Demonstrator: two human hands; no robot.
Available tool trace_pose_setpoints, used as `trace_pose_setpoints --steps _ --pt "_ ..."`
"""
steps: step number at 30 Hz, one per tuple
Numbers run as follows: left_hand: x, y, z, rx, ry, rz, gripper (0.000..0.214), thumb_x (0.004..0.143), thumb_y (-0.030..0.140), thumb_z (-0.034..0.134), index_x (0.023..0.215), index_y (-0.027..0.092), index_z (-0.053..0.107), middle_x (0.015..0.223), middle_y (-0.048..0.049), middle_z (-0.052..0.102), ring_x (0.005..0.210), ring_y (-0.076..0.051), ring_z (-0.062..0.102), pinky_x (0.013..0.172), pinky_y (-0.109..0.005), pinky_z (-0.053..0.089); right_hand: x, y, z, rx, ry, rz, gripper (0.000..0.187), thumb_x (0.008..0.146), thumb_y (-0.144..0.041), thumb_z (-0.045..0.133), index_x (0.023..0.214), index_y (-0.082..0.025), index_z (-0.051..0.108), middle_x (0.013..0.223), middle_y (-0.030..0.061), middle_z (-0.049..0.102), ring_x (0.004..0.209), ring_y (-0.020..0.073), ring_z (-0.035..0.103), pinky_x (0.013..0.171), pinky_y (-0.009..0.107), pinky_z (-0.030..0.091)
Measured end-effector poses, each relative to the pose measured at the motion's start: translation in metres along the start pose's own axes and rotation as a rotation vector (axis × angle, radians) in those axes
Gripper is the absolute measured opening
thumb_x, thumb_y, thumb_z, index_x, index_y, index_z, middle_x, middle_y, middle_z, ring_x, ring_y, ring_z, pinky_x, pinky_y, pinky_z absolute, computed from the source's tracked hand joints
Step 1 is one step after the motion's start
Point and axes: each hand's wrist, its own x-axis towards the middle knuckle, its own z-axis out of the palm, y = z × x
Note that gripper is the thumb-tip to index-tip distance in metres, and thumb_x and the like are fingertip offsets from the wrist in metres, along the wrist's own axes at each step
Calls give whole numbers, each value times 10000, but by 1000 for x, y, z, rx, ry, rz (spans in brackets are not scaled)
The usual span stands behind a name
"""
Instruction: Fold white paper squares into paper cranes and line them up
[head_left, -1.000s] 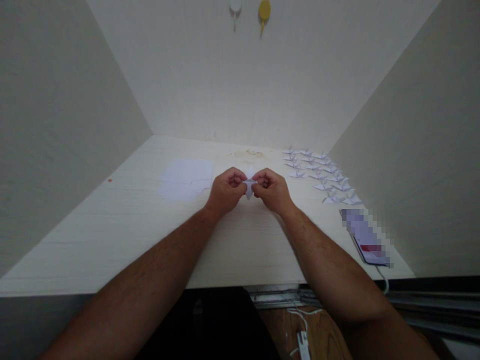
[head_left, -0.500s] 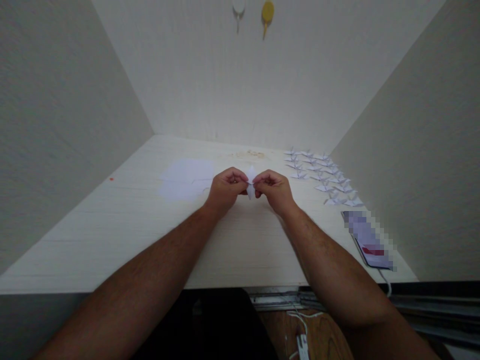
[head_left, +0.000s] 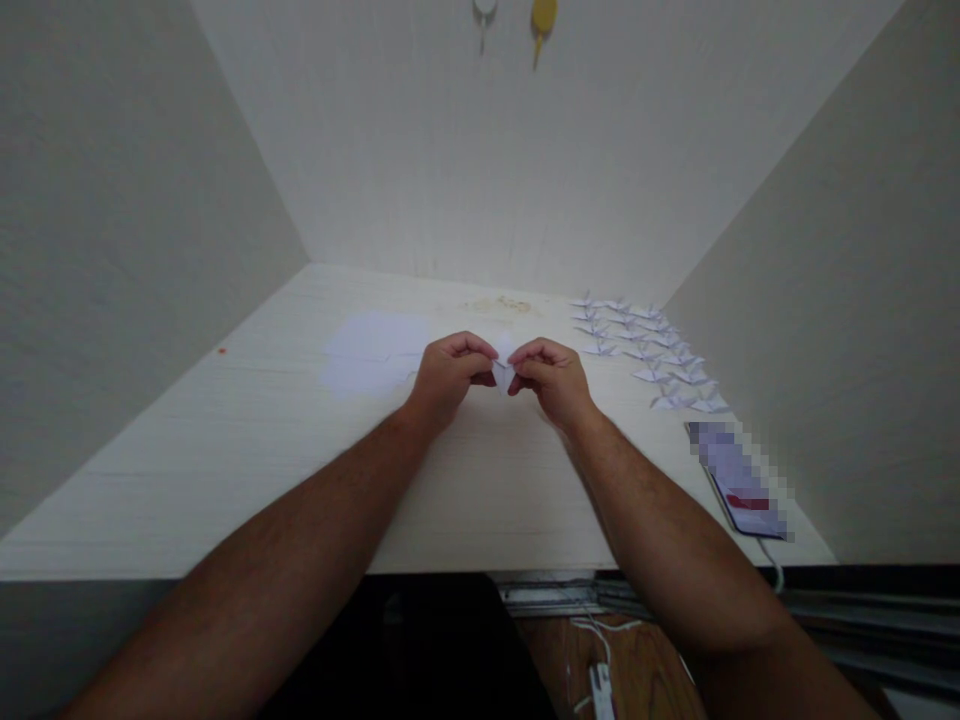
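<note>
Between my two hands, above the table, is a small piece of folded white paper (head_left: 503, 376). Its lower part narrows to a point. My left hand (head_left: 454, 375) pinches its left side between thumb and fingertips. On the other side my right hand (head_left: 553, 380) pinches the right edge the same way. The fingertips partly cover the paper, so its exact folds are hard to make out. To the right, folded paper cranes (head_left: 645, 345) stand in rows on the table.
White paper sheets (head_left: 367, 350) lie on the table (head_left: 247, 480) left of my hands. A phone (head_left: 735, 480) with a cable rests near the right edge. Walls enclose the table on three sides. A power strip (head_left: 601, 690) lies below, and two hooks (head_left: 544, 15) hang on the back wall.
The upper tip of the folded paper no longer stands out above my fingers, and the lower part looks wider. Both hands keep their pinch in nearly the same place. The view has shifted slightly.
</note>
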Motion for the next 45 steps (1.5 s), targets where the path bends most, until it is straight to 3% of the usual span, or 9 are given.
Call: trace_pose_setpoints --steps 6,12,18,24,32,36,45 --pt "-2 2 1 -20 -28 -27 110 633 211 693 692 149 624 595 -5 643 534 -140 611 572 -307 534 -1 -2 1 -72 45 3 40 636 -209 662 674 -199 664 519 -46 639 436 112 592 470 241 499" --pt "0 -1 -1 18 -41 -40 373 610 253 807 923 147 635 636 16 652 602 -130 613 635 -294 518 -4 -6 3 -227 60 -84 69 662 -226 673 719 -190 664 543 -36 643 487 100 589 501 228 481" --pt "7 -6 -6 127 40 108 337 595 244 813 878 145 656 711 -3 687 630 -111 613 644 -257 478 -1 -3 5 -142 118 -54 355 624 -290 765 921 -220 584 652 -50 679 569 138 650 486 238 492" --pt "6 -6 -6 209 46 143 301 607 253 805 859 148 680 758 -32 715 654 -136 639 648 -274 492 -1 -1 2 -311 116 -49 217 684 -370 750 730 -173 668 621 14 689 534 118 602 528 257 495" --pt "4 -3 -6 184 -36 82 195 637 307 781 671 160 658 627 7 662 586 -108 565 616 -257 437 -2 0 3 -333 133 -64 186 695 -349 742 732 -176 684 622 14 696 538 120 606 542 262 502" --pt "4 -6 -6 184 -5 86 167 631 282 761 654 160 650 628 8 658 585 -108 553 606 -257 418 -5 -2 6 -362 143 -59 191 687 -350 743 731 -172 689 617 17 696 529 119 601 535 260 494" --pt "5 -13 -10 169 -56 103 109 664 244 713 663 163 640 634 4 638 587 -105 548 609 -258 422 -9 -3 10 -398 174 -24 196 660 -342 778 698 -171 690 601 34 695 527 140 624 537 275 506"
